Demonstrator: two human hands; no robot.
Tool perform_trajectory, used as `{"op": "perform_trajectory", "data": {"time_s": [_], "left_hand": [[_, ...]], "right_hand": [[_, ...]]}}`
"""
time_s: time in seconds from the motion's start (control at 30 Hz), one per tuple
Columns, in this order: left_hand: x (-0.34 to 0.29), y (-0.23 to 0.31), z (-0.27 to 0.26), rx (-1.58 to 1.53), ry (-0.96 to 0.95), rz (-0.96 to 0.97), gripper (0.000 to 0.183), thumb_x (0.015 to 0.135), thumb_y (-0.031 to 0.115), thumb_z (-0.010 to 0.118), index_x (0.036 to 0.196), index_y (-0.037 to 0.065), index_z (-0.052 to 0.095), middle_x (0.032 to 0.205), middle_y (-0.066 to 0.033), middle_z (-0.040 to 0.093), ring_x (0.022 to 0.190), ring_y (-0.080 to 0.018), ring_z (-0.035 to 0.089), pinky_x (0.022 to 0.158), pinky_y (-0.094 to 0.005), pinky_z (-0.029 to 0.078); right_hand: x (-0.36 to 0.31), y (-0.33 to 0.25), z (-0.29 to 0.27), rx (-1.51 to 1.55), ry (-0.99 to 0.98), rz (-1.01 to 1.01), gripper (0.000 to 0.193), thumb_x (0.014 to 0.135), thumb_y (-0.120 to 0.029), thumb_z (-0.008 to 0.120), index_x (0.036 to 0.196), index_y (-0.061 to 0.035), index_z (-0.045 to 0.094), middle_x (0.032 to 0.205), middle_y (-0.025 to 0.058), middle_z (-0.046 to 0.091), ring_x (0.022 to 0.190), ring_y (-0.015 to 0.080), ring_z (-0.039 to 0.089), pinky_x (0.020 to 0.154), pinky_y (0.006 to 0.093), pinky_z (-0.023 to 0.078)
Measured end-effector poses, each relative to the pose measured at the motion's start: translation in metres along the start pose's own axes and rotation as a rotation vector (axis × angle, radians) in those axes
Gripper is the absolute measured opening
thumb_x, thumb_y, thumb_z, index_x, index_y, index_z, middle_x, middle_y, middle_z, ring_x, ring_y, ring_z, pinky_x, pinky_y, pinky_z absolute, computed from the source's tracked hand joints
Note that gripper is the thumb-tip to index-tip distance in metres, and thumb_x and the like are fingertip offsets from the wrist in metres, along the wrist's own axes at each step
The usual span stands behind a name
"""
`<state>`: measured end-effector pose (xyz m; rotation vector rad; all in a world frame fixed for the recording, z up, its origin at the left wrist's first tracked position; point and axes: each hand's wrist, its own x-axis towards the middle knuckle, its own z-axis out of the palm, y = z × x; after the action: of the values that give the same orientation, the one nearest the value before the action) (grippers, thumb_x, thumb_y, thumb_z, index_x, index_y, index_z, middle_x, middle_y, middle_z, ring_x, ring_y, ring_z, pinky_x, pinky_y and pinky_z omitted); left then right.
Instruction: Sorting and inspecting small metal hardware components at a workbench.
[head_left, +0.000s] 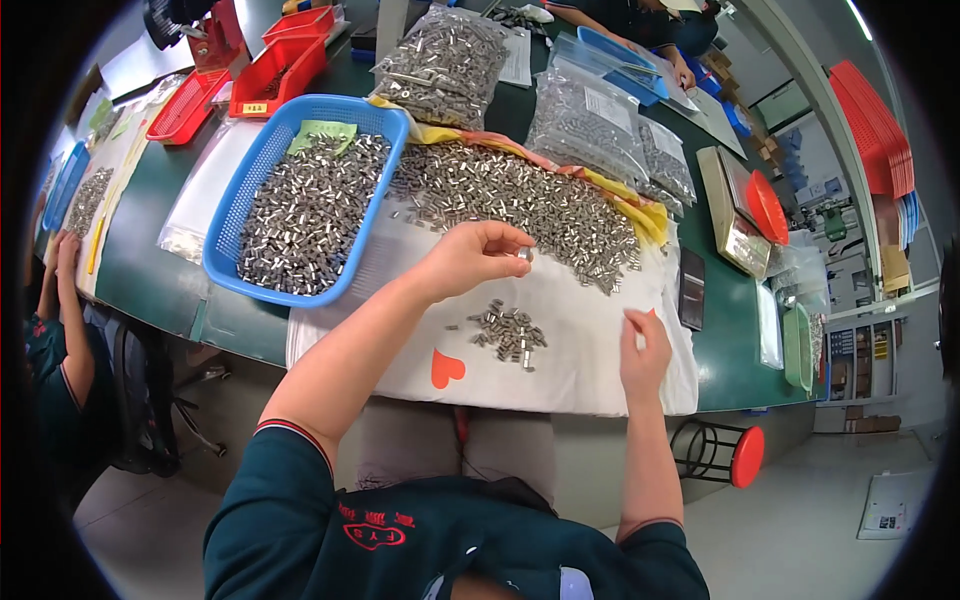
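Blue basket (243, 205) beside metal pile (520, 195)

A dark green counter (240, 332) bears red plastic trays (185, 108) and a white cloth (590, 370) heaped with silvery metal cylinders (540, 205).

Reaches left arm (352, 352) forward and diagonally inward, bare below the short sleeve (272, 490). Holds left hand (472, 258) well ahead of torso (450, 545), with thumb and fingertips drawn into a pinch. Extends right arm (652, 470) nearly straight forward, likewise bare. Holds right hand (647, 352) nearer to torso, well apart from left hand, with fingers loosely curled and thumb toward the inner side.
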<state>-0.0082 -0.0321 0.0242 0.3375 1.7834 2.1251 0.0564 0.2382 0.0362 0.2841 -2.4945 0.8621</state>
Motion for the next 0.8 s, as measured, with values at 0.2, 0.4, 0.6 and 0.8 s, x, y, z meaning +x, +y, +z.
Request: {"op": "perform_trajectory", "data": {"time_s": [0.2, 0.4, 0.6, 0.8], "left_hand": [[0.0, -0.016, 0.011, 0.231, -0.154, 0.018, 0.034, 0.069, 0.011, 0.071, 0.101, 0.004, 0.061, 0.09, -0.0026, 0.061, 0.083, -0.0082, 0.056, 0.076, -0.0232, 0.047], [-0.007, -0.022, 0.009, 0.354, -0.159, -0.055, 0.03, 0.07, 0.01, 0.071, 0.097, 0.002, 0.062, 0.088, -0.0017, 0.062, 0.081, -0.0069, 0.056, 0.076, -0.0222, 0.046], [0.009, -0.016, 0.02, 0.375, -0.234, 0.006, 0.03, 0.07, 0.015, 0.07, 0.098, 0.007, 0.063, 0.082, -0.0013, 0.063, 0.076, -0.008, 0.057, 0.071, -0.0216, 0.046], [0.006, -0.014, 0.008, 0.277, -0.195, -0.036, 0.028, 0.071, 0.013, 0.069, 0.098, 0.006, 0.063, 0.083, -0.0011, 0.062, 0.076, -0.0066, 0.057, 0.07, -0.0207, 0.046]], "right_hand": [[0.07, -0.012, 0.091, 0.068, -0.203, -0.145, 0.007, 0.073, -0.008, 0.058, 0.079, -0.007, 0.061, 0.076, 0.0076, 0.058, 0.073, 0.0255, 0.055, 0.067, 0.0345, 0.043], [0.074, 0.0, 0.131, -0.09, -0.243, -0.371, 0.005, 0.068, -0.011, 0.061, 0.073, -0.0094, 0.06, 0.073, 0.0067, 0.055, 0.073, 0.0262, 0.053, 0.067, 0.0374, 0.042], [0.083, -0.001, 0.11, -0.194, -0.291, -0.338, 0.007, 0.069, -0.012, 0.059, 0.075, -0.0083, 0.061, 0.077, 0.0091, 0.056, 0.077, 0.0271, 0.052, 0.069, 0.0372, 0.042], [0.074, -0.018, 0.109, -0.249, -0.406, -0.341, 0.008, 0.07, -0.01, 0.057, 0.076, -0.0064, 0.061, 0.078, 0.0096, 0.056, 0.078, 0.0277, 0.052, 0.07, 0.0375, 0.041]]}}
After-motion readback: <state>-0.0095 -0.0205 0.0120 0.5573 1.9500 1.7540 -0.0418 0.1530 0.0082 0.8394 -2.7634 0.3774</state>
